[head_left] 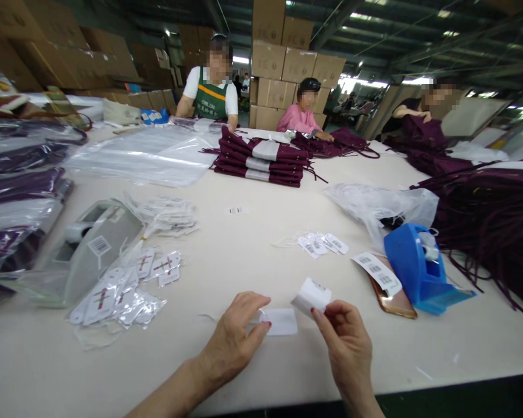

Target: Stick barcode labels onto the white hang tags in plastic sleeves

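Head view: at the lower centre of the frame my left hand [233,331] lies over the left end of a white tag [283,322] flat on the table [226,255]. Its thumb and forefinger stand apart, the thumb at the tag's end; whether it presses down I can't tell. Just to the right, my right hand [347,334] pinches a curled slip [310,297] between thumb and fingers, raised near the tag, with faint dark print by its top edge.

As I judge it, this tag is partway: the face turned up shows no barcode, and the slip is not yet touching it. Above, right of centre, a small fan of tags [322,245] already carries barcodes, so those look done. A printed sheet [377,273] lies partly over a phone [403,305] beside the blue dispenser [414,267], with barcodes left on it. Plenty seems to remain at the left: sleeved tags [104,296] and a white heap [169,215] around the grey dispenser [100,249], though I can't make out which of them are finished.
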Demonstrator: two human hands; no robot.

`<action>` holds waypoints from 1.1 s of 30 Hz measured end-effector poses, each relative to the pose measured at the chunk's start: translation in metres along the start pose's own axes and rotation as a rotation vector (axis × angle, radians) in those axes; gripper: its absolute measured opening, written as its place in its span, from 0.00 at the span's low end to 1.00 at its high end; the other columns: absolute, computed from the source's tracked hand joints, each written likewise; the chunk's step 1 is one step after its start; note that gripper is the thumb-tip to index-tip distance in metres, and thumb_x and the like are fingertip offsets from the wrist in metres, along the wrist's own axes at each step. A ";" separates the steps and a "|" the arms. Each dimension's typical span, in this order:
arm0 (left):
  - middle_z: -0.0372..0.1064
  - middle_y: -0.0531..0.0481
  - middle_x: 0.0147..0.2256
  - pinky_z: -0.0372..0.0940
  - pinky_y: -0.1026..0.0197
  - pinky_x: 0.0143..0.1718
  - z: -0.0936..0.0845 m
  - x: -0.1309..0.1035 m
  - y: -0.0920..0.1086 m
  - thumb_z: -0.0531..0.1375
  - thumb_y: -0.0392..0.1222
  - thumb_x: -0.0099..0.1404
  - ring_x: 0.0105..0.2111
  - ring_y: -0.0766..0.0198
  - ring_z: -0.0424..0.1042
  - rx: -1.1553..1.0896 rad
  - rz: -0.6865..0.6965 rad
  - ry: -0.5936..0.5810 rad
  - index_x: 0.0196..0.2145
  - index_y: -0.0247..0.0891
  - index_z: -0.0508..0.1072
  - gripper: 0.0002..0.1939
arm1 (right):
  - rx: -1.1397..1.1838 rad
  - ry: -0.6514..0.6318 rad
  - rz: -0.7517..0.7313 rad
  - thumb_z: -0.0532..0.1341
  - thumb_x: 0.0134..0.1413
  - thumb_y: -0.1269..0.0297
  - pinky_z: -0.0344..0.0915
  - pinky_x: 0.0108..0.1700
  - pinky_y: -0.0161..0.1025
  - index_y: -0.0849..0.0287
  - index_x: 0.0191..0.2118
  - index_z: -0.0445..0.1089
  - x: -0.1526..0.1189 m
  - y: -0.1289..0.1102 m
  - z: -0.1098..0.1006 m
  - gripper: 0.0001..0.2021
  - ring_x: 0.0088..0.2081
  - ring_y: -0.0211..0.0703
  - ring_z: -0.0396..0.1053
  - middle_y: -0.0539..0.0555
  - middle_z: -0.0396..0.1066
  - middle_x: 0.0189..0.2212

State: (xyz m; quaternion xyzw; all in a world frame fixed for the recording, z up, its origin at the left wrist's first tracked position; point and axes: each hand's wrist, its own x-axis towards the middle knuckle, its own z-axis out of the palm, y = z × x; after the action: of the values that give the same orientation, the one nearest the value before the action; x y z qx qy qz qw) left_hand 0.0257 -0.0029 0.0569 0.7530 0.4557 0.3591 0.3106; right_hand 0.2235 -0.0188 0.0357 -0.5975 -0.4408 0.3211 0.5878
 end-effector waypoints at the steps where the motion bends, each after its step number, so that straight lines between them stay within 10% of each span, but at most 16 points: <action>1: 0.70 0.43 0.43 0.60 0.54 0.46 0.000 0.004 0.010 0.58 0.40 0.56 0.44 0.56 0.65 -0.129 -0.144 -0.022 0.44 0.34 0.69 0.16 | -0.021 -0.048 -0.056 0.64 0.46 0.59 0.62 0.27 0.32 0.56 0.34 0.62 -0.010 -0.003 0.002 0.12 0.26 0.36 0.64 0.47 0.65 0.25; 8: 0.71 0.49 0.24 0.62 0.62 0.30 0.016 0.011 0.050 0.63 0.40 0.47 0.26 0.64 0.67 -0.995 -0.647 -0.103 0.27 0.30 0.74 0.10 | -0.246 -0.213 -0.416 0.59 0.51 0.69 0.60 0.24 0.32 0.55 0.34 0.64 -0.048 -0.027 -0.003 0.04 0.24 0.35 0.61 0.48 0.62 0.24; 11: 0.69 0.50 0.23 0.60 0.64 0.29 0.021 0.002 0.050 0.63 0.39 0.46 0.25 0.66 0.64 -0.996 -0.653 -0.120 0.26 0.30 0.74 0.09 | -0.420 -0.132 -0.615 0.59 0.51 0.70 0.66 0.35 0.40 0.56 0.42 0.67 -0.040 -0.035 -0.010 0.11 0.37 0.44 0.65 0.56 0.63 0.36; 15: 0.61 0.53 0.20 0.55 0.65 0.27 0.021 -0.005 0.050 0.61 0.39 0.47 0.24 0.68 0.59 -0.940 -0.600 -0.212 0.22 0.30 0.72 0.08 | -0.505 -0.325 -0.673 0.56 0.54 0.66 0.62 0.48 0.51 0.56 0.52 0.62 -0.032 -0.036 -0.013 0.19 0.49 0.53 0.61 0.59 0.64 0.46; 22: 0.53 0.56 0.19 0.50 0.66 0.25 0.019 -0.009 0.050 0.57 0.38 0.46 0.23 0.70 0.53 -0.789 -0.588 -0.237 0.18 0.32 0.66 0.06 | -0.315 -0.439 -0.441 0.56 0.56 0.67 0.69 0.43 0.41 0.54 0.47 0.67 -0.045 -0.029 -0.007 0.13 0.43 0.46 0.68 0.55 0.70 0.41; 33: 0.54 0.56 0.21 0.50 0.67 0.25 0.019 -0.009 0.052 0.56 0.40 0.49 0.24 0.70 0.53 -0.798 -0.604 -0.345 0.20 0.33 0.65 0.07 | -0.274 -0.421 -0.472 0.54 0.57 0.71 0.66 0.37 0.40 0.54 0.41 0.69 -0.045 -0.034 -0.002 0.10 0.36 0.43 0.67 0.53 0.70 0.31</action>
State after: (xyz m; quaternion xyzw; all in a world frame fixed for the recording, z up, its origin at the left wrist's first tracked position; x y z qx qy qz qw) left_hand 0.0617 -0.0343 0.0853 0.4594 0.4223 0.2700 0.7333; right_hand 0.2022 -0.0630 0.0639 -0.4730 -0.7177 0.2304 0.4562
